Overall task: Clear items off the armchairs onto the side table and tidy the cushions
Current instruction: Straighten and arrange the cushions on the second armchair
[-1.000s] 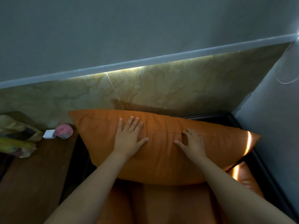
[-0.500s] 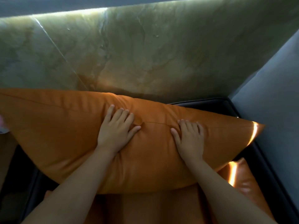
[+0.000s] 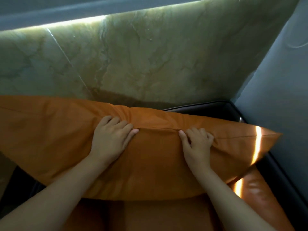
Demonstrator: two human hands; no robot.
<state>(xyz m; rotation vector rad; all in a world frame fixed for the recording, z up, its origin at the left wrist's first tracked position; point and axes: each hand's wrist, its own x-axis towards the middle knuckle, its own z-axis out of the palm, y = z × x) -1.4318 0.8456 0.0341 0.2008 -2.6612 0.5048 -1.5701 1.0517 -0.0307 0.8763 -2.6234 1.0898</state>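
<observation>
A large orange cushion (image 3: 158, 164) leans against the back of the armchair, spanning most of the frame. My left hand (image 3: 111, 140) presses into its upper middle, fingers curled into the fabric near the top seam. My right hand (image 3: 196, 144) bears on the cushion just to the right, fingers bent and bunching the cloth. Both forearms come up from the bottom edge. The orange leather seat (image 3: 166, 215) of the armchair shows below the cushion.
The armchair's dark frame (image 3: 216, 105) shows behind and to the right of the cushion. A marble wall panel (image 3: 150, 64) rises behind it, and a grey wall (image 3: 275, 97) closes the right side. A strip of sunlight falls on the cushion's right corner.
The view has moved closer and the side table has left the frame. Both hands went from lying flat on the cushion to curling their fingers into the fabric near the seam.
</observation>
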